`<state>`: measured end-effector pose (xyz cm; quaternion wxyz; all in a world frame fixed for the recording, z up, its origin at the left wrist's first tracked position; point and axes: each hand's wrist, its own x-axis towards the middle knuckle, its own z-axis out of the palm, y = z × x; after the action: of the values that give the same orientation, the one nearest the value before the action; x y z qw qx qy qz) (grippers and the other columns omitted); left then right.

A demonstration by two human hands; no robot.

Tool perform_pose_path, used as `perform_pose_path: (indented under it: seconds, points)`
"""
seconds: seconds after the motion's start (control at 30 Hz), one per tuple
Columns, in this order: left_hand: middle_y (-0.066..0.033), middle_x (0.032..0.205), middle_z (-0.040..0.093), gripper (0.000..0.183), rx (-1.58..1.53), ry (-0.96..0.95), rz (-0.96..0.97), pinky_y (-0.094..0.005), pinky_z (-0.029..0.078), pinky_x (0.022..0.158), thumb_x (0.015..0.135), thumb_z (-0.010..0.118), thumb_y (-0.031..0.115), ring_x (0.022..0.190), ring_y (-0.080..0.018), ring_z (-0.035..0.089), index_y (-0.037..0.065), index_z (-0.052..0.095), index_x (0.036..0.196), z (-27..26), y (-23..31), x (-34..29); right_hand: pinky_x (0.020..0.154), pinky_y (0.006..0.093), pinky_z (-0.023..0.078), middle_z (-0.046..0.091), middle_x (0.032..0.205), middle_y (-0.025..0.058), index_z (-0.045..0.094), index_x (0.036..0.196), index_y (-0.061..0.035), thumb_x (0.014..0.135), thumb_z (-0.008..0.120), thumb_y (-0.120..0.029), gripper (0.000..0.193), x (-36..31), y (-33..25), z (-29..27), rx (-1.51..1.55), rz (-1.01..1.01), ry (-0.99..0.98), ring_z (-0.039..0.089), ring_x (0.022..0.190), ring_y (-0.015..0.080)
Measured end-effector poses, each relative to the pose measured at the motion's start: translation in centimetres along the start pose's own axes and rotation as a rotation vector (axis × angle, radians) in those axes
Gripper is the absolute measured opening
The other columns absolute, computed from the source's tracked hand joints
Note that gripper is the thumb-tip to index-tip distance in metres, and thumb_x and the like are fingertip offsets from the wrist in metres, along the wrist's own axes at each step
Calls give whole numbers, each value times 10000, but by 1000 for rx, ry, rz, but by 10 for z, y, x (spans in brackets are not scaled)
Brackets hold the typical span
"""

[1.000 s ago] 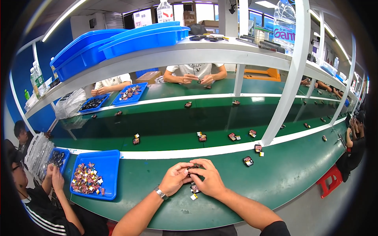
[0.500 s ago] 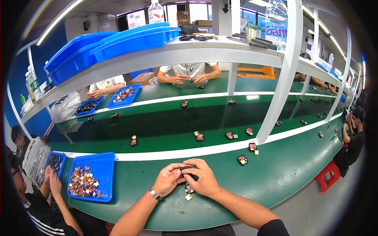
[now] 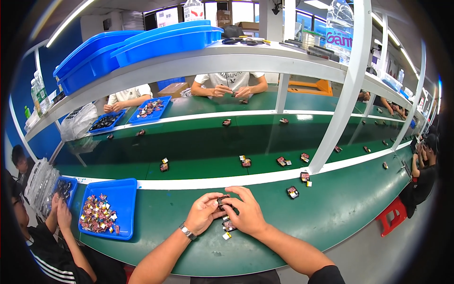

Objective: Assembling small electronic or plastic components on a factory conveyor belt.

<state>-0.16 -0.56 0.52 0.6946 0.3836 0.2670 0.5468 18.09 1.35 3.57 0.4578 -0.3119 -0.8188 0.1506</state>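
Above the green bench, my two hands work together on a small black plastic casing. My left hand, below a metal-banded wristwatch, pinches the casing from the left. At its right side, the thumb and fingers of my right hand press against it, with the index finger arched above. My fingers cover much of the casing. Just beneath the hands lies a small circuit module in a dark casing, with white-and-yellow tabs; my right hand partly covers it.
A blue tray piled with small circuit boards sits to the left, beside a co-worker's hands. Similar modules dot the bench and the green strip beyond. A white post and overhead shelf stand ahead.
My right index finger has lifted a little, exposing more of the black casing. Both hands stay in nearly the same place. The view has shifted slightly.
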Motion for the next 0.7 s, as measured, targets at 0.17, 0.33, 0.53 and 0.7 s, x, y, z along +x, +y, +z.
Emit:
perform_pose_path:
  seconds: [0.17,0.33,0.53,0.7]
  points:
    - [-84,1152,617,304,-15,33,-44,-393,532,954,986,534,110,1078,-196,619,19,493,1273,0,0,0,685,335,531,612,980,67,662,878,-50,723,734,-28,171,3,2,-1,-117,-143,16,604,875,243]
    - [-88,1159,611,291,-8,50,-49,-390,532,952,986,525,91,1066,-193,618,16,494,1266,-3,-2,0,648,339,523,605,928,56,662,893,-57,723,730,-32,185,3,-5,3,-126,-116,40,598,827,238]
    - [-100,1162,595,276,1,70,-63,-390,534,949,989,509,76,1068,-194,611,6,494,1255,1,-2,1,668,331,523,591,924,60,658,913,-51,747,726,-59,179,1,1,4,-181,-105,16,590,825,237]
    - [-99,1153,592,266,12,87,-67,-394,534,948,990,500,70,1057,-193,611,4,497,1248,4,-2,-1,672,330,522,586,923,57,659,917,-52,754,725,-67,176,-1,2,8,-204,-135,35,585,823,231]
